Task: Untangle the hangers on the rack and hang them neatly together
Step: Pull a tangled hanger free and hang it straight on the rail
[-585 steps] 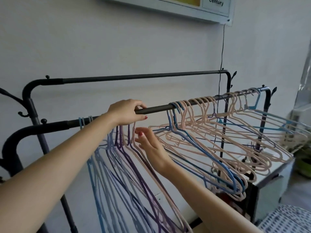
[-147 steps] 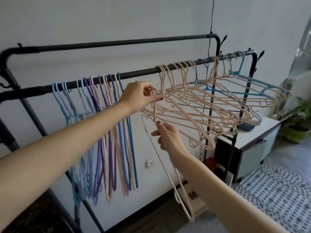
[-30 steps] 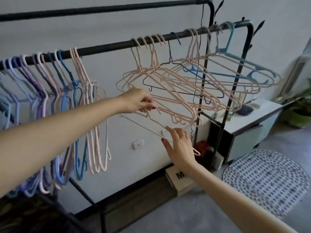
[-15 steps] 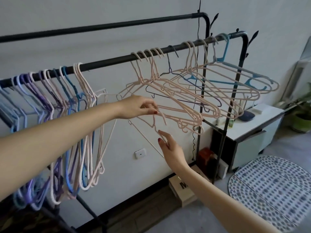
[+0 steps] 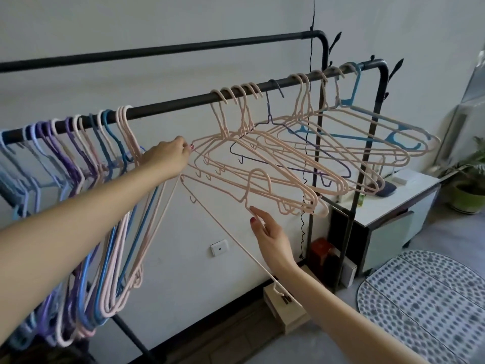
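Dangling pink hanger [image 5: 225, 195] between left hand [image 5: 168, 158], right hand [image 5: 270, 232].

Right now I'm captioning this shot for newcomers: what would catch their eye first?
The tangle of pink hangers splayed sideways on the right of the rail. One loose pink hanger is off the rail, between the left hand and right hand. On the left hang tidy hangers.

1 head-worn camera looks forward and slightly down at the black clothes rack [image 5: 170, 107] from close range, within arm's reach. Both forearms enter from the bottom edge. The wide angle also takes in the wall behind and the floor at right.
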